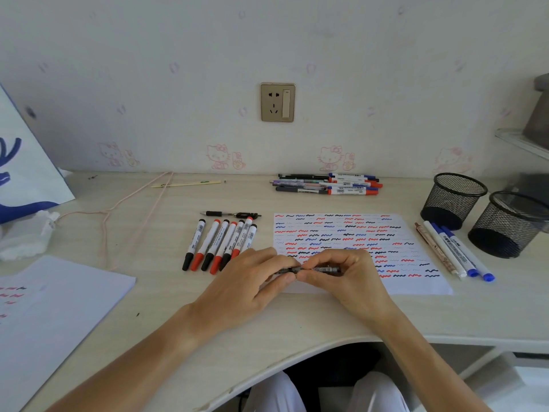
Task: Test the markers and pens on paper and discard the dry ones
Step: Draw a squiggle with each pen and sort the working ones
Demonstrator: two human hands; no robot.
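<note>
Pen (309, 269) lies crosswise between my two hands, just above the near edge of the test paper (416, 281). My left hand (252, 281) has its fingers curled round the dark end, and my right hand (350, 273) pinches the other end, where a barcode label shows; both sets of fingers are closed on it, none spread. It is a slim, dark pen, mostly hidden by my fingers. The paper is covered in rows of red, blue and black squiggles. To its left on the bench (297, 316) sits a row of red and black markers (219, 245); to its right three pens with blue caps (457, 251) lie beside two black mesh cups (454, 197). More pens (326, 184) are piled near the wall.
</note>
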